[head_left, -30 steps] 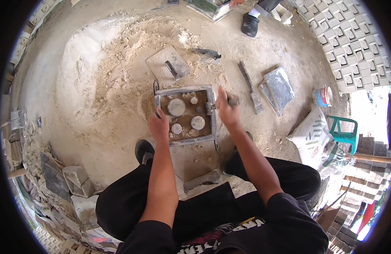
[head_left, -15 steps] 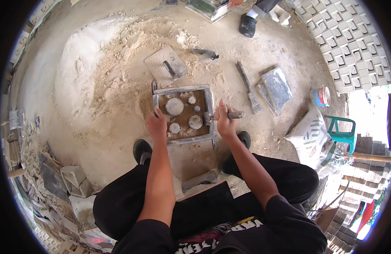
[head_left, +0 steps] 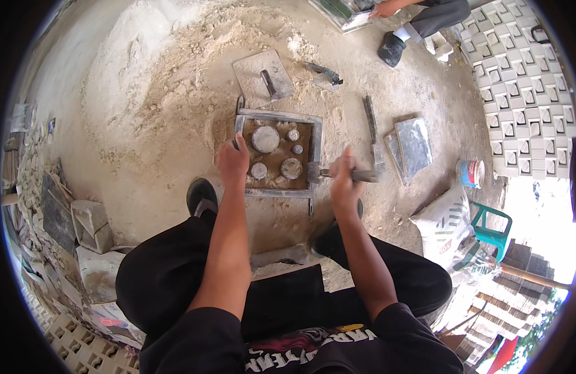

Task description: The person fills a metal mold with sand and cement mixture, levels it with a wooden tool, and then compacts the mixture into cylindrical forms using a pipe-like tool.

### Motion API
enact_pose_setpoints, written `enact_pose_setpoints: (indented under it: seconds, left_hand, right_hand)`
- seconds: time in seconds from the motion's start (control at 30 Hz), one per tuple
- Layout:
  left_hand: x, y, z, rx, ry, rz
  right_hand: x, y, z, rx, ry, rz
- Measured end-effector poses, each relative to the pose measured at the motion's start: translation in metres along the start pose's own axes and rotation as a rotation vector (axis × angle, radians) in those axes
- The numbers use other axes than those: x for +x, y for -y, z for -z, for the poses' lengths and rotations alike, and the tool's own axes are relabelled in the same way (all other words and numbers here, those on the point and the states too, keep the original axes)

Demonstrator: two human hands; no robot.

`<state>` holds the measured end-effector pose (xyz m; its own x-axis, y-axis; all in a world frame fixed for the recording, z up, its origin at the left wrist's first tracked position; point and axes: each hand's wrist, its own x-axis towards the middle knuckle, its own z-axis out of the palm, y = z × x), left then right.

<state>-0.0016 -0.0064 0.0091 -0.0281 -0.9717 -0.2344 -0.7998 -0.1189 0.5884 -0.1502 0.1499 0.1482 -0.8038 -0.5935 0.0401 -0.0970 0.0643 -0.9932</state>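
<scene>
A rectangular grey mould frame (head_left: 281, 116) lies on the ground between my feet. Packed brown sand (head_left: 276, 159) fills it, and several round pale discs (head_left: 265, 139) of different sizes sit in the sand. My left hand (head_left: 233, 161) is closed round a dark handle at the frame's left side. In my right hand (head_left: 346, 187), slightly blurred, is a hammer (head_left: 365, 176), gripped by its handle. The hammer's head lies at the frame's right bar; whether it touches the bar I cannot tell.
Beyond the frame lie a square float (head_left: 263, 76) and loose sand (head_left: 175, 81). To the right are a long flat tool (head_left: 370, 121), flat plates (head_left: 415, 149), a tub (head_left: 470, 173), a sack (head_left: 444, 221) and a green stool (head_left: 492, 225). Another person's foot (head_left: 392, 48) is at the far right.
The whole view has shifted, so the ground things appear farther right. My right hand with the hammer has drawn slightly away from the frame. My left hand keeps its grip at the left side.
</scene>
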Motion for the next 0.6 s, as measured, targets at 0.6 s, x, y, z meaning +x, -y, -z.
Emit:
enact_pose_setpoints:
  seconds: [0.6]
  left_hand:
    - [-0.003,-0.006,0.002,-0.033,0.056,0.02]
  right_hand:
    - [-0.02,-0.033,0.0,0.121,-0.051,0.057]
